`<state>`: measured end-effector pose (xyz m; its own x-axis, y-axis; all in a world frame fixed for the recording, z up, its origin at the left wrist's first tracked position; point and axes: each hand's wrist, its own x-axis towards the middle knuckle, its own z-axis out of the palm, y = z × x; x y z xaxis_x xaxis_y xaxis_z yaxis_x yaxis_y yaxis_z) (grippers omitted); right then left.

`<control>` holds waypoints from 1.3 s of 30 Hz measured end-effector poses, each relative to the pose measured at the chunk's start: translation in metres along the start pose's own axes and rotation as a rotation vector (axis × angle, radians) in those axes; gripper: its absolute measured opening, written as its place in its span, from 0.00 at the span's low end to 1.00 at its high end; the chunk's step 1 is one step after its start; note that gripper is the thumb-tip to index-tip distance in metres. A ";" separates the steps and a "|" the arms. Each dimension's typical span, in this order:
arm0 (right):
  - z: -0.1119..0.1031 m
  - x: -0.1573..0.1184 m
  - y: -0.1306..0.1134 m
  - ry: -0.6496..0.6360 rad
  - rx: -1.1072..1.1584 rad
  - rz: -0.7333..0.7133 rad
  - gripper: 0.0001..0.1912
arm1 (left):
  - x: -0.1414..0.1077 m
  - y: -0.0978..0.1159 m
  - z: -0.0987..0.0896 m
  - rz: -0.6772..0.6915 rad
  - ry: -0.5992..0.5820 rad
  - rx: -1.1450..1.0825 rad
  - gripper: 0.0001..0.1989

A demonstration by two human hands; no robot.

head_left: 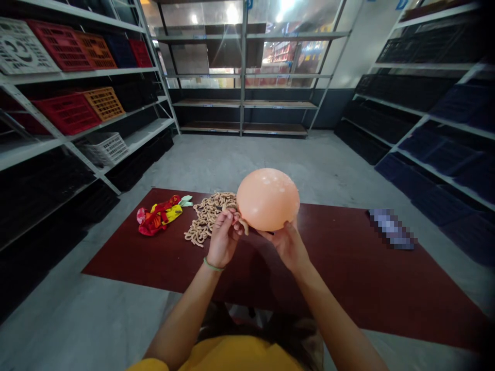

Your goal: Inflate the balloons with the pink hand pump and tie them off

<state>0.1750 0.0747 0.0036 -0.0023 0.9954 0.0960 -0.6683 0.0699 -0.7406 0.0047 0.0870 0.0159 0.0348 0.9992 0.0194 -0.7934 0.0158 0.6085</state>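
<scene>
A round, inflated peach-coloured balloon (pixel 268 198) is held above the table in front of me. My right hand (pixel 286 242) cups it from below on the right, thumb against its side. At the balloon's left edge, the fingers of my left hand (pixel 226 232) are pinched together on a thick tan rope, whose short end (pixel 245 226) sticks out beside the balloon. Whether the balloon's neck is also in that pinch is hidden. Behind my left hand lies a tangled heap of the same tan rope (pixel 204 216).
Uninflated balloons (pixel 160 214) in red, yellow and pale green lie at the left of the dark red table (pixel 340 278). A pixelated bluish object (pixel 391 229) lies on the right. Shelves with crates (pixel 73 111) stand left, more shelving (pixel 242 103) behind and right.
</scene>
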 end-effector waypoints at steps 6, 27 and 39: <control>-0.026 0.028 -0.002 0.162 0.044 -0.072 0.32 | 0.030 -0.010 0.010 -0.019 -0.103 0.218 0.17; -0.016 0.126 0.088 0.149 -0.460 -0.083 0.19 | 0.042 0.055 -0.117 0.193 0.303 0.757 0.14; 0.139 0.125 0.260 -0.581 -1.000 -0.063 0.11 | -0.002 0.135 -0.245 0.351 0.740 1.082 0.12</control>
<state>-0.1025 0.2078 -0.0847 -0.5052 0.8260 0.2500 0.2069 0.3972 -0.8941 -0.2513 0.0962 -0.0968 -0.6726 0.7354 0.0824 0.1899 0.0639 0.9797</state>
